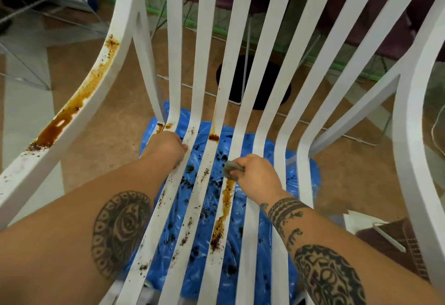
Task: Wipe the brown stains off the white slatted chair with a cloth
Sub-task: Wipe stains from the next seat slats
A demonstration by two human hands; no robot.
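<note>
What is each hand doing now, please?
Left hand: closed around a white chair slat, no cloth.
Right hand: closed, holding the grey cloth.

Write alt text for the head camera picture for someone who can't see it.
A right hand presses a grey cloth onto a brown-stained slat of a white slatted chair, while the left hand grips a slat nearby. Blue plastic sheeting lies underneath.

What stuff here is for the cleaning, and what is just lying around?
For the cleaning:
- white slatted chair
- brown stains
- grey cloth in the right hand
- left hand, resting on a slat

Just lying around:
- blue plastic sheet under the seat
- black round base behind the chair
</note>
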